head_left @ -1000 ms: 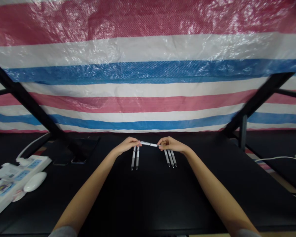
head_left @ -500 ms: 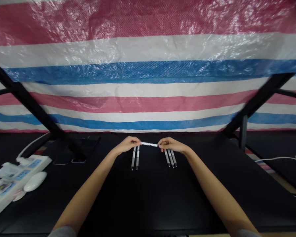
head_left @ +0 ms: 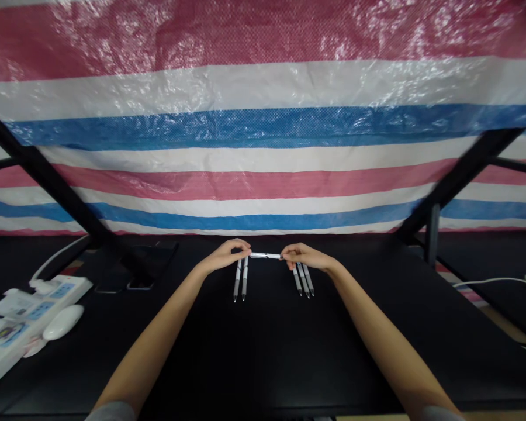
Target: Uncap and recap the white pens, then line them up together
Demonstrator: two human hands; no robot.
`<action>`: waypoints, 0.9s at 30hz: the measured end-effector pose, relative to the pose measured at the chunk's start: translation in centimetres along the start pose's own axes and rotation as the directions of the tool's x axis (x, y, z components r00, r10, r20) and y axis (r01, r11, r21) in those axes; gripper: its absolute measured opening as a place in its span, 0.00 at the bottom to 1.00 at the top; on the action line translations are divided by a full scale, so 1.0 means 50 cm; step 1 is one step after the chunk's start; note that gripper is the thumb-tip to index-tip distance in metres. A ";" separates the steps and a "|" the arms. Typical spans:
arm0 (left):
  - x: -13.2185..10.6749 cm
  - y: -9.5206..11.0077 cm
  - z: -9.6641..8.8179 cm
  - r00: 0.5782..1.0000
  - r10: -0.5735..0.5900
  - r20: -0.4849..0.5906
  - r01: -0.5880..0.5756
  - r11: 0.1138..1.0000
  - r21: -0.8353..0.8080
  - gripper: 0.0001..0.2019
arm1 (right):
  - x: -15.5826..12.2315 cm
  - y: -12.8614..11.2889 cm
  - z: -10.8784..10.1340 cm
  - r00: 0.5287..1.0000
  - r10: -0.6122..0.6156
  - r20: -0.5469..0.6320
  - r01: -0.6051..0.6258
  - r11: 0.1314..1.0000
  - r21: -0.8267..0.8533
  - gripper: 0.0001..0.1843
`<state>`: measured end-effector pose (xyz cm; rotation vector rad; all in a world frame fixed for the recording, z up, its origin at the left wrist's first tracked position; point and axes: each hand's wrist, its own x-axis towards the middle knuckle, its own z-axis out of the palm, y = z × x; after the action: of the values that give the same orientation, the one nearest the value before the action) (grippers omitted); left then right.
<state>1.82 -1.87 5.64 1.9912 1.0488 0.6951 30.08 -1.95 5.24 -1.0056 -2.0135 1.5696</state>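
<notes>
So, biggest stuff first: the striped sheet [head_left: 263, 88] walls off the far side, and it hasn't budged over the last second. In front of it we've got the black tabletop [head_left: 263, 351], whose near edge runs across the bottom of our view. The surface between our forearms looks like our best room for pulling back; going forward, the sheet is close behind our hands.

The slanted bars, left [head_left: 61, 193] and right [head_left: 460, 169], box us in at the sides, though both stand well apart from our hands. The power strip [head_left: 28, 324] sits way off to the left, so we'd only worry about it with a wide sweep.

Our left hand [head_left: 225, 255] has its fingertips pinched on one end of a pen, knuckles arched a touch higher than a second ago. Our right hand [head_left: 305, 256] pinches the other end, just beside the trio of pens [head_left: 304, 283]. The pen pair [head_left: 244, 280] sits by our left fingers; neither group has shifted.

Smallest but the real news: the held pen [head_left: 266, 255] was tilted, left end farther up, and now it's almost level. We'd call that fine alignment. Can't tell if it's touching the tabletop.
</notes>
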 end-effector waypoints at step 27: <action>0.005 -0.003 0.012 0.996 0.032 -0.087 -0.025 0.997 0.079 0.06 | 0.003 0.001 0.006 1.000 0.008 -0.011 -0.009 1.000 -0.026 0.26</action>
<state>2.32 -1.82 5.24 2.0613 1.1170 0.7747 29.79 -2.06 5.11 -1.0315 -2.0303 1.5426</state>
